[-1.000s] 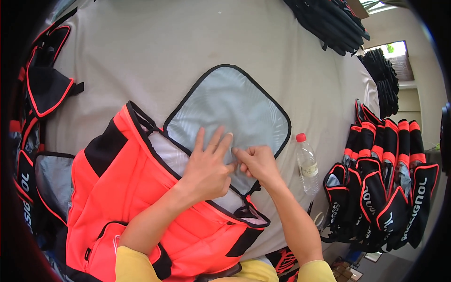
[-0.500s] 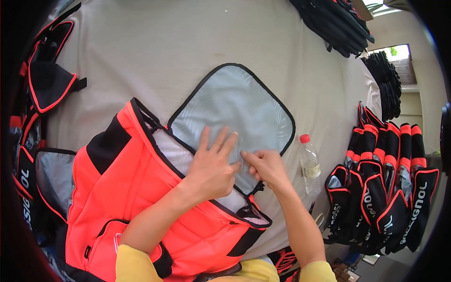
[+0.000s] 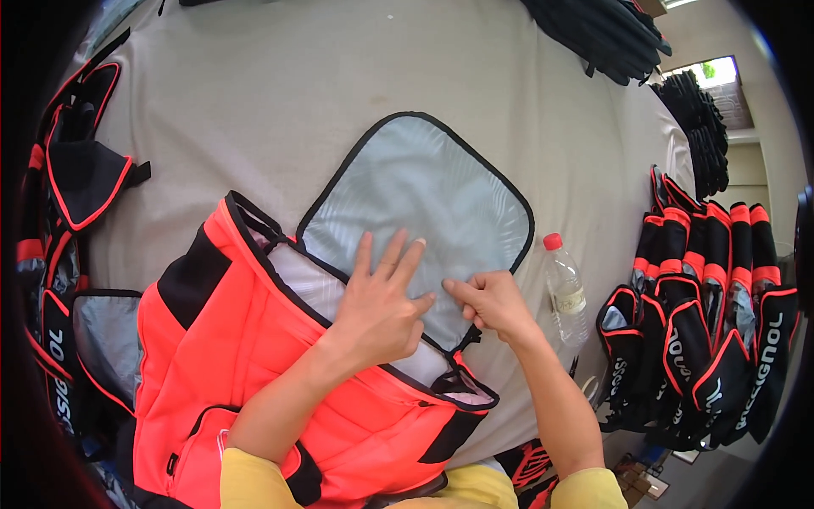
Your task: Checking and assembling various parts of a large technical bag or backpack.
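Although the flap (image 3: 424,187) lies flat at one o'clock, the bag (image 3: 263,331) is unclosed, left hand (image 3: 377,310) splayed, right hand (image 3: 496,307) curled, grip undetermined.

Matt cloth bag (image 3: 254,339) with smooth, sheeny flap lining (image 3: 424,195)

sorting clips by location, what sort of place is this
Probably a bag workshop or packing room: an open coral-and-black bag lies on a broad cloth-covered surface, many black bags with coral trim cluster at the right, and dark items are piled beyond.
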`<state>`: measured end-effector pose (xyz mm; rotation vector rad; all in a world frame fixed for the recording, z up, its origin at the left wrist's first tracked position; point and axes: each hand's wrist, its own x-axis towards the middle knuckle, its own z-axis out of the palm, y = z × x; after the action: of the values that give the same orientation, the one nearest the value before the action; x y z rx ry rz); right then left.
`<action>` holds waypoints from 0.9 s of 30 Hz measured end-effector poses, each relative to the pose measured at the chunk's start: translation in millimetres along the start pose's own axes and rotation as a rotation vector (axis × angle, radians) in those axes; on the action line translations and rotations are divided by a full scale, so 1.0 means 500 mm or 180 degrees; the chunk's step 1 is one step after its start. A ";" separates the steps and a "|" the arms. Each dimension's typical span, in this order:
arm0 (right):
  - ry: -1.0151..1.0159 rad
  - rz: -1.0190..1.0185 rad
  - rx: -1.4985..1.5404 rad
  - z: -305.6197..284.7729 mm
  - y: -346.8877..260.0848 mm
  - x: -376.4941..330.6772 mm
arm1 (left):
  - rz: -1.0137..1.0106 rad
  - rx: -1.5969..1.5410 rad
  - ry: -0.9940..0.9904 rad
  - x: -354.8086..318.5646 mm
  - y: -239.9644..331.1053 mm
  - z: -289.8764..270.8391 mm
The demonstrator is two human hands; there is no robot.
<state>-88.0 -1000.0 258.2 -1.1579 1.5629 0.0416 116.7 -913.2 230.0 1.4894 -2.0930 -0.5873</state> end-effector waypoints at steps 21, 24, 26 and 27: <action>0.2694 -0.1776 -0.2164 -0.220 0.222 -0.131 | 0.0032 0.0341 -0.0034 0.037 0.023 0.006; 0.1885 -0.2025 -0.2739 -0.147 0.168 -0.175 | 0.0044 0.0318 -0.0016 0.028 0.020 -0.004; 0.1845 -0.2057 -0.2894 -0.105 0.144 -0.165 | 0.0065 0.0266 0.0061 0.032 0.017 0.004; 0.1769 -0.2102 -0.2993 -0.090 0.136 -0.159 | 0.0020 0.0304 0.0100 0.028 0.014 0.010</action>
<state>-176.0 -940.4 299.3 -2.5625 1.5647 0.0134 104.4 -924.1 232.6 1.5337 -2.1273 -0.4644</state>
